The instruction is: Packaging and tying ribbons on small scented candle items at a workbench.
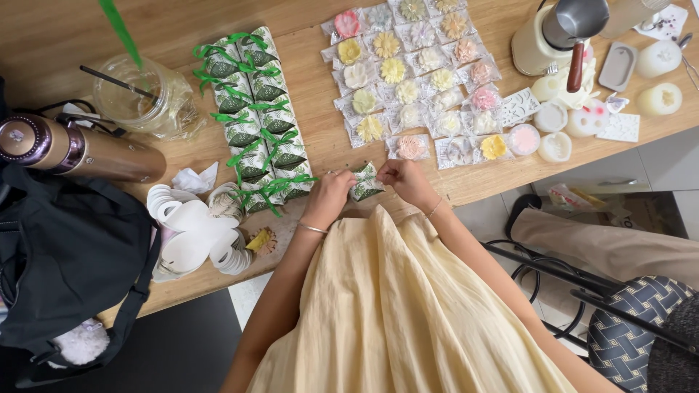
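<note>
A small white gift box with green leaf print is held between both my hands at the table's near edge. My left hand grips its left side and my right hand pinches its right top. Just left of my hands lie two rows of finished leaf-print boxes tied with green ribbon. Beyond my hands, several flower-shaped soaps in clear wrappers are laid out in rows.
A stack of white flat box blanks and a loose yellow flower sit left of me. A plastic cup with straw, a bronze flask, a black bag, a pot and candles ring the wooden table.
</note>
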